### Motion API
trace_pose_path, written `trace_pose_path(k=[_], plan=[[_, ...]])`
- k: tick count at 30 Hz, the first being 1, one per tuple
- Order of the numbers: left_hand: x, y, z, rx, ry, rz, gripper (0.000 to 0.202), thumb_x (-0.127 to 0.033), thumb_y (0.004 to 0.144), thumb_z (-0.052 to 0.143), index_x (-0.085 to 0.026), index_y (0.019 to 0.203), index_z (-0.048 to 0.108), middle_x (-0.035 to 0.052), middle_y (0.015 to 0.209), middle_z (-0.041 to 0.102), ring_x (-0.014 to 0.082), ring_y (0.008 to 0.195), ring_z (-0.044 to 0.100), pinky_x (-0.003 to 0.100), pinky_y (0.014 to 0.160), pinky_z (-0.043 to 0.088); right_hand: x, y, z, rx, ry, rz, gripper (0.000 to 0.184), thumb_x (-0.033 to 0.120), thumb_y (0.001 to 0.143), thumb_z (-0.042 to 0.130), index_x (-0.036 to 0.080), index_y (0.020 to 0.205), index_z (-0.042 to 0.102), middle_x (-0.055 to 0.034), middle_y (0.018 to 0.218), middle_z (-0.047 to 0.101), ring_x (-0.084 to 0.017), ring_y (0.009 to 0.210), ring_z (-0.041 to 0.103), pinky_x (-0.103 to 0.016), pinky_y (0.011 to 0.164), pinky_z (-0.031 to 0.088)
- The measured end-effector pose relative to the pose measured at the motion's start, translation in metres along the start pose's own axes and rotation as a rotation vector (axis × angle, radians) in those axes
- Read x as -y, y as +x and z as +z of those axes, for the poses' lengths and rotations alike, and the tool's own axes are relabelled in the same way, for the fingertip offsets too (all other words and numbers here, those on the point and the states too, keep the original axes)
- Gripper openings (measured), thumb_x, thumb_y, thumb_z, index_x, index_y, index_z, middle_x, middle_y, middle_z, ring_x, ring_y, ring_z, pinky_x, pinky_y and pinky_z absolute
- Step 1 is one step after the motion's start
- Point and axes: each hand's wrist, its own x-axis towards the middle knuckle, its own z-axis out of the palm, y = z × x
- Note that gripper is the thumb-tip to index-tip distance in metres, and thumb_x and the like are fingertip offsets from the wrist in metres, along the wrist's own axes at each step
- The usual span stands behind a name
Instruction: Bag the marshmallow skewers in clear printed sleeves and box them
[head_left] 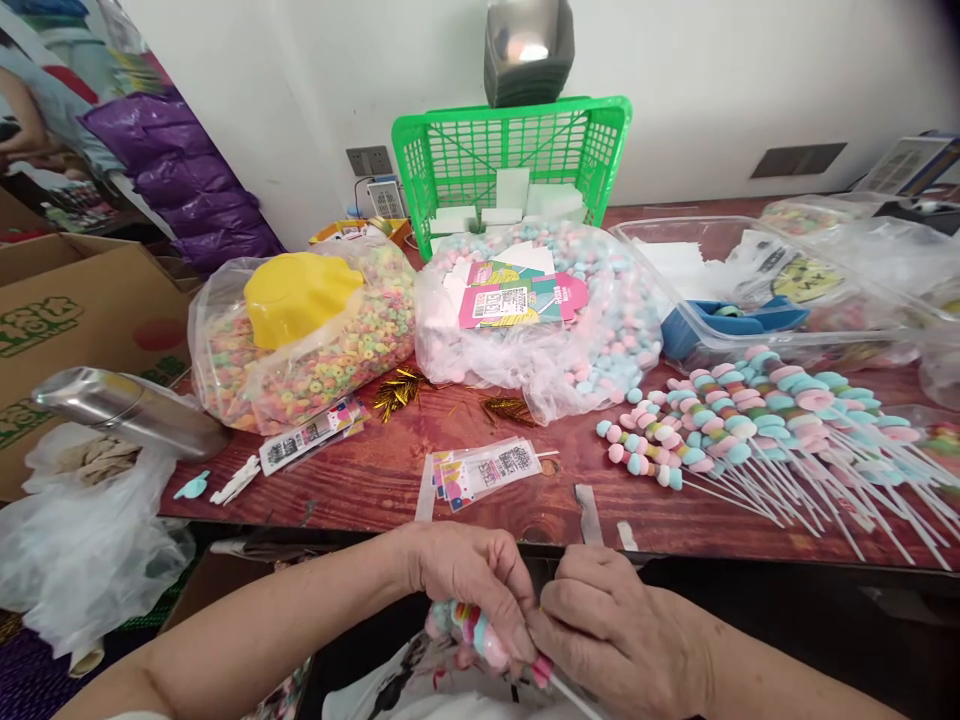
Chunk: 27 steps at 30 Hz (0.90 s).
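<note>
Low in front of me, below the table edge, a marshmallow skewer [469, 625] in pink, blue and rainbow colours lies over my lap. My left hand [476, 585] is closed around it near its lower end, thumb on top. Fingers bent, my right hand [619, 630] meets the left one at the base of the sweets; what it pinches is hidden. From under the right hand a white stick [574, 695] sticks out, with a bit of bright pink [541, 670] beside it. On the table ahead lie several printed label bags [487, 472].
Finished-looking marshmallow skewers [750, 420] are piled at the right. Bags of ring candy [315, 370] and marshmallows [600, 310] stand behind, before a green basket [510, 125]. A steel flask [135, 410] lies left; a clear plastic tub [720, 345] sits at the back right.
</note>
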Motion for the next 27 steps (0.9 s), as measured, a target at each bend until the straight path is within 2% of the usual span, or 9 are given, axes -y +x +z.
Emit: trace_pose_path(k=[4,8,10,14,16,18,21,24,27], plan=[[0.003,0.004,-0.006,0.056,0.117,-0.011,0.040,-0.047,0.050,0.086,-0.017,0.070,0.070,-0.0004,0.061,0.065,0.0125,0.048,0.058,0.022,0.041,0.050,0.000,0.002,0.007,0.023,0.080,-0.032,0.026,0.015,0.092,0.036,0.013,0.089,0.062,-0.0033,0.067,0.056,-0.014,0.059,0.041,-0.032,0.057,0.031],[-0.013,-0.007,-0.008,0.002,0.339,0.154,0.051,-0.043,0.047,0.086,-0.019,0.086,0.064,-0.0029,0.070,0.063,0.0154,0.062,0.061,0.028,0.059,0.053,0.001,0.011,0.010,0.143,0.041,-0.051,0.017,0.014,0.087,0.043,0.016,0.082,0.059,-0.0024,0.071,0.055,-0.015,0.064,0.045,-0.033,0.062,0.031],[-0.028,-0.020,0.000,-0.216,0.665,0.265,0.051,-0.035,0.054,0.082,-0.020,0.097,0.059,-0.0035,0.076,0.062,0.0154,0.068,0.060,0.027,0.065,0.051,-0.004,0.017,0.010,0.216,-0.055,-0.024,0.016,0.012,0.086,0.045,0.016,0.077,0.057,-0.0021,0.071,0.055,-0.016,0.066,0.045,-0.035,0.067,0.032],[-0.044,-0.033,0.026,-0.992,1.429,0.450,0.041,-0.011,0.075,0.056,-0.016,0.116,0.053,0.0077,0.097,0.061,0.0237,0.093,0.056,0.038,0.082,0.048,-0.038,0.024,0.008,0.263,-0.381,0.210,0.012,0.009,0.080,0.049,0.017,0.078,0.058,-0.0059,0.077,0.060,-0.020,0.074,0.048,-0.035,0.070,0.031],[-0.039,-0.022,0.033,-1.160,1.586,0.531,0.039,-0.004,0.077,0.045,-0.014,0.112,0.056,0.0119,0.100,0.060,0.0268,0.097,0.053,0.045,0.086,0.044,-0.061,0.026,0.004,0.229,-0.536,0.429,0.010,0.008,0.075,0.051,0.016,0.074,0.057,-0.0072,0.074,0.060,-0.019,0.072,0.048,-0.033,0.066,0.030],[-0.028,-0.003,0.029,-1.112,1.504,0.664,0.032,-0.003,0.075,0.045,-0.014,0.101,0.059,0.0123,0.100,0.060,0.0269,0.096,0.052,0.046,0.087,0.043,-0.076,0.028,0.000,0.153,-0.626,0.625,0.012,0.009,0.077,0.050,0.017,0.069,0.054,-0.0065,0.068,0.057,-0.018,0.066,0.047,-0.032,0.062,0.029],[-0.017,0.025,0.008,-0.946,0.855,0.874,0.025,-0.010,0.075,0.051,-0.014,0.097,0.061,0.0087,0.095,0.062,0.0214,0.089,0.055,0.037,0.083,0.045,-0.069,0.029,0.001,-0.069,-0.401,0.783,0.019,0.015,0.087,0.042,0.018,0.070,0.050,-0.0016,0.063,0.052,-0.014,0.059,0.045,-0.028,0.058,0.031],[-0.016,0.032,-0.013,-0.780,0.046,0.951,0.021,-0.020,0.073,0.060,-0.015,0.092,0.067,0.0039,0.080,0.066,0.0148,0.070,0.058,0.028,0.070,0.047,-0.038,0.028,0.008,-0.190,0.138,0.853,0.023,0.019,0.093,0.037,0.020,0.071,0.045,0.0033,0.061,0.047,-0.011,0.056,0.044,-0.022,0.054,0.034],[-0.020,0.019,-0.022,-0.626,-0.179,0.987,0.005,-0.013,0.061,0.066,-0.013,0.063,0.070,0.0034,0.069,0.067,0.0133,0.065,0.059,0.025,0.066,0.045,-0.015,0.024,0.012,-0.156,0.231,0.788,0.020,0.017,0.092,0.040,0.020,0.073,0.047,0.0027,0.065,0.050,-0.011,0.059,0.047,-0.022,0.057,0.037]])
